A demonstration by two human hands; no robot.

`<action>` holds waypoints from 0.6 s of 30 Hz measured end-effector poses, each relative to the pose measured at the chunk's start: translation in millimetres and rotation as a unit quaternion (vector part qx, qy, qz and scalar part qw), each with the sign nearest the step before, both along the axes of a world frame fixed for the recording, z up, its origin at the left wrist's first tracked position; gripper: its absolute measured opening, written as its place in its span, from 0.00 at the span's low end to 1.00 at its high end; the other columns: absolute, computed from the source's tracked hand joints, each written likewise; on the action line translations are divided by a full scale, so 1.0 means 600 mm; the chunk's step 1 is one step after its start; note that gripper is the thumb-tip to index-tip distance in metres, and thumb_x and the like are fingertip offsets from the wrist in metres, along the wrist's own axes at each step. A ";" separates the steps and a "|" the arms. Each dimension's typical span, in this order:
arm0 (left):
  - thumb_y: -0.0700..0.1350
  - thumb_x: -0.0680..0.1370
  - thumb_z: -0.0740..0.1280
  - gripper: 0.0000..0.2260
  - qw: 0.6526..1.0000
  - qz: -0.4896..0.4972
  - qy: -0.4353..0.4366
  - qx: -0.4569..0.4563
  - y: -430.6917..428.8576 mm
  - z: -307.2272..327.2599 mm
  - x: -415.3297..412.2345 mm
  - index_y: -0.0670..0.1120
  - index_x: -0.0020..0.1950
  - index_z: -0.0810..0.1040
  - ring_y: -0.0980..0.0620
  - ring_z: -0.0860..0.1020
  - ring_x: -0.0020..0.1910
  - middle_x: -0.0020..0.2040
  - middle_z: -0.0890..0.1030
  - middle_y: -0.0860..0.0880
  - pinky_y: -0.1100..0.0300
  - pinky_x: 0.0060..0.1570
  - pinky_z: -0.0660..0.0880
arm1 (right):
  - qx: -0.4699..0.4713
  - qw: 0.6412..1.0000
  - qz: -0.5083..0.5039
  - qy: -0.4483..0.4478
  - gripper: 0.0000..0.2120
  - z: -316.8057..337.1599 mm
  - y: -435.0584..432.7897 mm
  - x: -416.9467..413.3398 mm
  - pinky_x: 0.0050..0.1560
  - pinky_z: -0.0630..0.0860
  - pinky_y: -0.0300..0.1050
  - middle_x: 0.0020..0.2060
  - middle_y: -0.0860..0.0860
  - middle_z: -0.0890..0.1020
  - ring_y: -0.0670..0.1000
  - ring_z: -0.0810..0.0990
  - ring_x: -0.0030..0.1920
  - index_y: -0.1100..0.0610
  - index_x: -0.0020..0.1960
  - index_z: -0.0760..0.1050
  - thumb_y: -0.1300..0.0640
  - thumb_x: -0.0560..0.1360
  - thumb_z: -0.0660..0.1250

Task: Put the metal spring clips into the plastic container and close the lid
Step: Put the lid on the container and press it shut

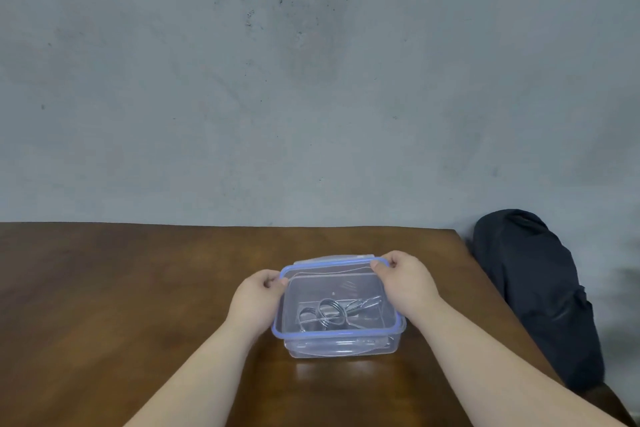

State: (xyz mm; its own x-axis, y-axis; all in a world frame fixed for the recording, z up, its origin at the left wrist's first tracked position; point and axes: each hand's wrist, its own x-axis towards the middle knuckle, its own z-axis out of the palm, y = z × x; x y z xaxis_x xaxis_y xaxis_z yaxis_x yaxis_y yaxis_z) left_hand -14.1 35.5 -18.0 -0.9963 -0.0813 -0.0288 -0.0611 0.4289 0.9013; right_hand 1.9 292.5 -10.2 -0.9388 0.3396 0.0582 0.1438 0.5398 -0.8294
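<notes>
a stained grey wall [242, 80] rises behind a dark brown wooden table [121, 288], with a black bag [533, 288] slumped past the table's right edge. near the table's middle sits a clear plastic container [341, 345] with metal spring clips [332, 312] lying inside. a clear, blue-rimmed lid [337, 333] rests over it, and the left hand [256, 298] and right hand [408, 279] each close fingers on a far corner of that lid.

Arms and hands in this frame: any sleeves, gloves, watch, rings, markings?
Both are bare. The left hand and right hand have no gloves, and no rings or markings show. The forearms are uncovered down to the frame's bottom edge: no sleeves, watch, bands or cables in view.
</notes>
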 end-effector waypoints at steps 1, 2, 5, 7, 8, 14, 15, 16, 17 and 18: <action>0.48 0.80 0.67 0.06 1.000 0.004 0.000 -0.012 0.004 -0.002 -0.003 0.51 0.45 0.83 0.51 0.83 0.39 0.41 0.86 0.51 0.59 0.37 0.77 | 0.014 1.000 -0.002 -0.008 0.10 -0.004 0.001 -0.006 0.37 0.73 0.47 0.35 0.48 0.84 0.53 0.81 0.38 0.52 0.41 0.78 0.48 0.78 0.67; 0.48 0.80 0.67 0.06 1.000 0.003 -0.001 -0.030 0.007 -0.005 -0.006 0.52 0.45 0.83 0.53 0.82 0.39 0.40 0.85 0.52 0.60 0.36 0.75 | 0.024 1.000 -0.007 -0.019 0.10 -0.006 0.003 -0.011 0.38 0.74 0.46 0.36 0.48 0.84 0.53 0.82 0.39 0.52 0.41 0.79 0.48 0.78 0.67; 0.50 0.80 0.66 0.07 0.998 -0.007 -0.008 -0.070 0.016 -0.010 -0.012 0.53 0.47 0.83 0.56 0.82 0.40 0.40 0.85 0.56 0.61 0.37 0.74 | 0.040 0.998 -0.012 -0.038 0.10 -0.014 0.013 -0.021 0.41 0.76 0.47 0.36 0.49 0.85 0.52 0.82 0.39 0.53 0.41 0.80 0.48 0.78 0.68; 0.50 0.80 0.66 0.07 0.996 -0.010 -0.007 -0.083 0.018 -0.010 -0.015 0.53 0.47 0.84 0.57 0.81 0.41 0.40 0.85 0.56 0.61 0.38 0.74 | 0.048 0.998 -0.012 -0.045 0.11 -0.019 0.019 -0.026 0.44 0.78 0.49 0.37 0.48 0.85 0.52 0.82 0.39 0.53 0.40 0.80 0.48 0.78 0.68; 0.50 0.80 0.65 0.08 0.996 -0.011 -0.006 -0.091 0.018 -0.010 -0.017 0.53 0.46 0.84 0.56 0.81 0.40 0.39 0.85 0.56 0.61 0.37 0.74 | 0.055 0.997 -0.011 -0.047 0.12 -0.022 0.021 -0.027 0.45 0.79 0.50 0.37 0.48 0.85 0.51 0.82 0.40 0.53 0.40 0.80 0.48 0.78 0.68; 0.49 0.79 0.65 0.10 0.989 -0.018 -0.008 -0.149 0.033 -0.014 -0.027 0.49 0.43 0.84 0.49 0.81 0.38 0.37 0.85 0.52 0.55 0.39 0.76 | 0.029 0.998 -0.019 -0.044 0.08 -0.033 0.032 -0.026 0.47 0.80 0.50 0.39 0.45 0.85 0.47 0.81 0.42 0.50 0.43 0.83 0.51 0.79 0.68; 0.49 0.80 0.65 0.10 0.988 -0.018 -0.008 -0.151 0.034 -0.015 -0.029 0.49 0.43 0.84 0.50 0.81 0.39 0.37 0.85 0.52 0.57 0.38 0.75 | 0.016 0.999 -0.020 -0.045 0.08 -0.033 0.033 -0.027 0.48 0.81 0.51 0.40 0.45 0.85 0.47 0.82 0.42 0.50 0.43 0.83 0.51 0.79 0.68; 0.48 0.80 0.65 0.10 0.988 -0.019 -0.008 -0.151 0.034 -0.016 -0.031 0.50 0.42 0.84 0.50 0.81 0.37 0.36 0.84 0.52 0.58 0.36 0.74 | 0.000 0.999 -0.024 -0.047 0.08 -0.034 0.033 -0.026 0.48 0.81 0.52 0.40 0.46 0.86 0.48 0.82 0.42 0.50 0.43 0.83 0.51 0.79 0.69; 0.48 0.80 0.65 0.10 0.989 -0.021 -0.011 -0.148 0.034 -0.016 -0.032 0.51 0.42 0.84 0.51 0.81 0.36 0.35 0.84 0.53 0.59 0.35 0.74 | -0.021 0.998 -0.030 -0.047 0.08 -0.037 0.033 -0.026 0.49 0.82 0.53 0.39 0.47 0.87 0.49 0.83 0.43 0.51 0.42 0.84 0.52 0.78 0.69; 0.48 0.80 0.66 0.10 0.990 -0.021 -0.016 -0.141 0.033 -0.016 -0.033 0.52 0.43 0.85 0.51 0.81 0.37 0.35 0.85 0.53 0.60 0.35 0.74 | -0.035 0.998 -0.036 -0.047 0.08 -0.038 0.032 -0.025 0.50 0.82 0.54 0.39 0.47 0.87 0.50 0.83 0.43 0.51 0.42 0.84 0.52 0.78 0.69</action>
